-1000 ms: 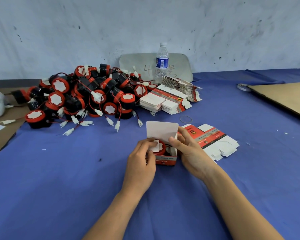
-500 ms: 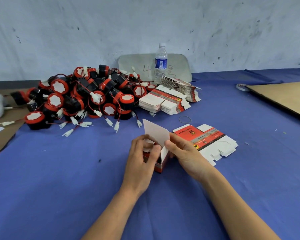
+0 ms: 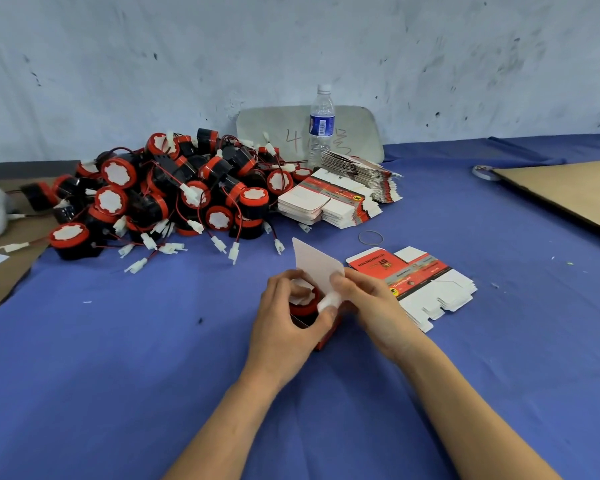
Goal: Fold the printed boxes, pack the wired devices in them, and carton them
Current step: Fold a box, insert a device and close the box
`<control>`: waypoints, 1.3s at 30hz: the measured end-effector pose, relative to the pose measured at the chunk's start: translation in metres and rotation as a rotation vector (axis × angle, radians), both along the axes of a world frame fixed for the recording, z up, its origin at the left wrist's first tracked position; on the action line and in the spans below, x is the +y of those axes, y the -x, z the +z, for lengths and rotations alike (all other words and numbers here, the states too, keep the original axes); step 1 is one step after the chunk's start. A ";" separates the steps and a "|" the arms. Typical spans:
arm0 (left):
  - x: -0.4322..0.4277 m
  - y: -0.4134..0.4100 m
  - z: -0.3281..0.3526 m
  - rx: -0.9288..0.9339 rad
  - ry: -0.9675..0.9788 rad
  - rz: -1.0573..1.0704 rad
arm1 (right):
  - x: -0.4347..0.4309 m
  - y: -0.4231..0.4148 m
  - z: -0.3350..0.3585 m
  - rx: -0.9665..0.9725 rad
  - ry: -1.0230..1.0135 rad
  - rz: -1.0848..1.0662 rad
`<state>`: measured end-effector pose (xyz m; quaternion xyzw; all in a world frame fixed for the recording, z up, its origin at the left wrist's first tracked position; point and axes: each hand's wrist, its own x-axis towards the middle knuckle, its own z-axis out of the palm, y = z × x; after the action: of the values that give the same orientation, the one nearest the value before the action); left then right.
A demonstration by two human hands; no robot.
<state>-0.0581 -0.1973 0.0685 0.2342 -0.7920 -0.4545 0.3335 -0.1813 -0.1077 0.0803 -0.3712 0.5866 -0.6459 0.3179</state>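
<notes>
A small red printed box [image 3: 328, 336] stands on the blue cloth [image 3: 125, 358] with a red-and-black wired device [image 3: 302, 308] inside it and its white lid flap [image 3: 317, 268] raised. My left hand [image 3: 286, 327] grips the box from the left, fingers curled over the opening. My right hand [image 3: 371, 306] pinches the lid flap at its right edge. A heap of wired devices [image 3: 160, 199] lies at the back left. Flat printed boxes [image 3: 416, 282] lie just right of my hands, and stacks of flat boxes [image 3: 329, 202] sit behind.
A water bottle [image 3: 321, 126] stands in front of a grey board at the wall. A rubber band [image 3: 370, 237] lies behind the flat boxes. A brown cardboard sheet [image 3: 568, 188] and a tape roll [image 3: 484, 171] are at the far right.
The lid flap has tilted from upright and facing me to slanted over the box. The box has turned under my left hand, whose fingers now cover the opening.
</notes>
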 end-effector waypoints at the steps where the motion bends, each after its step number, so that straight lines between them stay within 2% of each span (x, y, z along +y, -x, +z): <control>1: 0.000 0.000 0.000 -0.010 0.011 -0.003 | -0.001 0.000 0.000 -0.017 0.008 -0.051; 5: 0.000 0.002 -0.003 -0.018 0.039 -0.006 | -0.001 -0.001 0.001 0.020 0.021 -0.205; 12: -0.002 0.007 -0.009 -0.013 0.037 0.048 | -0.001 -0.004 0.000 0.304 -0.043 -0.123; 16: -0.002 0.006 -0.005 0.008 0.006 0.006 | -0.001 -0.014 0.000 0.405 0.026 -0.091; 20: 0.000 0.005 -0.003 -0.010 -0.025 -0.069 | -0.005 -0.028 0.006 0.290 0.174 -0.255; 23: 0.004 0.006 -0.005 -0.040 -0.005 -0.117 | -0.004 -0.026 0.010 0.262 0.205 -0.373; 39: 0.008 0.005 -0.003 -0.039 -0.028 -0.140 | -0.003 -0.028 0.015 0.291 0.099 -0.429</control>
<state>-0.0633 -0.1890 0.0658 0.1917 -0.8064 -0.4834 0.2818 -0.1536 -0.1105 0.0956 -0.3424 0.6590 -0.6663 0.0673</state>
